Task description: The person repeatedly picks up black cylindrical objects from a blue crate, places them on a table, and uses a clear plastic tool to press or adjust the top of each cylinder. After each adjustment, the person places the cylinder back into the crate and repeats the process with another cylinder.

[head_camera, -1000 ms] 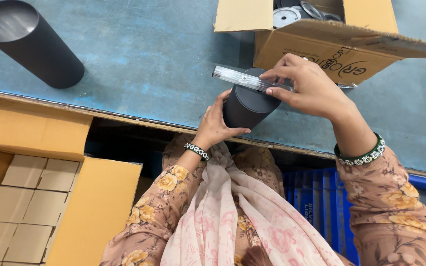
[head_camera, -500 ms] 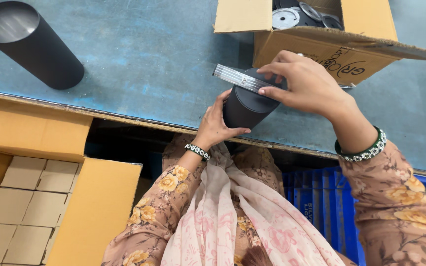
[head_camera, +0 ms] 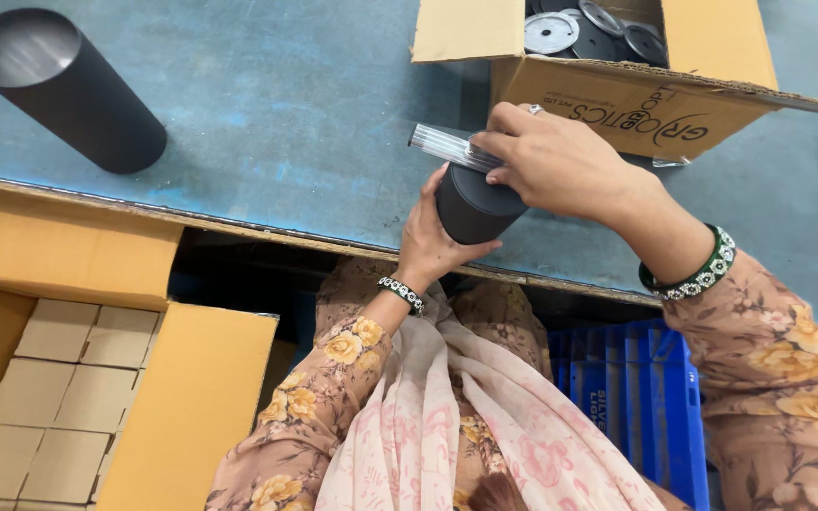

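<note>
An open cardboard box [head_camera: 617, 95] on the blue-green table [head_camera: 286, 114] holds round metal discs [head_camera: 553, 31]. The left hand [head_camera: 433, 241] is wrapped around a short black cylinder [head_camera: 471, 208] at the table's near edge, while the right hand [head_camera: 560, 161] pinches a silvery strip [head_camera: 439, 144] against its dark, matte top.

Two black tubes [head_camera: 66, 87] [head_camera: 473, 203]; two open cartons [head_camera: 617, 95] [head_camera: 68, 284]; one blue crate [head_camera: 636, 397]; two hands [head_camera: 433, 241] [head_camera: 560, 161].
</note>
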